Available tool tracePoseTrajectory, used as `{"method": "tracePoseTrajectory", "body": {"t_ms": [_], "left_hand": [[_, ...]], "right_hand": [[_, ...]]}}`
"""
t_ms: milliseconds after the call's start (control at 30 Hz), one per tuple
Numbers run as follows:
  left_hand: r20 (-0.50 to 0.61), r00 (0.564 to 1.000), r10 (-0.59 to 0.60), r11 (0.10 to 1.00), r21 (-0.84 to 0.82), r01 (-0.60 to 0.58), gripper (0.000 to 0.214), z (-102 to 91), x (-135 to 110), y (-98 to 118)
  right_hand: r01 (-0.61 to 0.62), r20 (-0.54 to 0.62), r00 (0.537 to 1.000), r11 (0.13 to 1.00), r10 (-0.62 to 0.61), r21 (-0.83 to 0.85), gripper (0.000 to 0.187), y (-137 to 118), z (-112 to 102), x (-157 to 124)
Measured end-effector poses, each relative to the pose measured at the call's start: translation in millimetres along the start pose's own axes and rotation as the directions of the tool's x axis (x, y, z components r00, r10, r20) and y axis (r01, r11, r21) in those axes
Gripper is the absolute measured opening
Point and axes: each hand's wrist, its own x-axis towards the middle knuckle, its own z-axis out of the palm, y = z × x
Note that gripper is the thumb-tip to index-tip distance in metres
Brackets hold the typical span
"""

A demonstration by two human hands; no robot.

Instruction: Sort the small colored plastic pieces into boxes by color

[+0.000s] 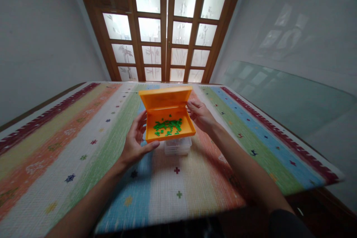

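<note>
An orange hinged box [170, 137] is held up over the table with its lid [167, 97] raised and its inside tilted toward me. Many small green pieces [167, 125] lie scattered across its floor; they look like tiny plastic bricks, too small to make out exactly. My left hand [136, 139] grips the box's left side, thumb along the front edge and fingers behind. At the right, my right hand [201, 114] has its fingers closed at the box's right rear corner, near the hinge. Below and partly behind the box is a clear plastic case [178, 146].
A striped, patterned cloth [97, 156] covers the table. Beyond the far edge stand wooden doors [167, 26] with frosted panes. Pale walls rise at both sides, and a glass sheet [279, 93] leans along the right one.
</note>
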Motion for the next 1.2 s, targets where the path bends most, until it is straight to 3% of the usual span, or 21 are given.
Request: {"method": "tracePoseTrajectory", "body": {"t_ms": [267,500,633,800,867,1067,1200], "left_hand": [[-0.050,0.999,-0.010,1.000,-0.004,0.010,0.086,-0.5,3,0],[-0.104,0.994,-0.028,0.999,-0.040,0.024,0.088,-2.1,5,6],[-0.146,0.989,-0.026,1.000,-0.010,0.024,0.089,-3.7,5,8],[-0.170,0.985,-0.018,1.000,0.000,0.018,0.086,-2.9,6,9],[-0.174,0.984,-0.022,1.000,-0.006,0.021,0.087,-2.0,6,10],[-0.130,0.984,-0.120,0.993,-0.017,0.119,0.080,1.5,9,10],[-0.105,0.974,-0.201,0.979,0.001,0.203,0.076,0.7,12,6]], "right_hand": [[0.020,0.142,0.989,0.997,-0.030,0.071,0.034,-1,-2,-3],[-0.053,0.148,0.988,0.997,0.045,0.047,0.031,-10,5,-7],[0.091,0.264,0.962,0.995,-0.075,-0.049,0.042,-14,7,-13],[0.339,0.413,0.880,0.920,-0.236,-0.197,0.062,-18,14,-30],[0.369,0.434,0.864,0.908,-0.256,-0.199,0.058,-17,19,-36],[0.210,0.227,0.957,0.972,-0.182,-0.106,0.031,-7,28,-38],[0.194,0.118,0.977,0.974,-0.180,-0.117,0.027,0,23,-36]]}}
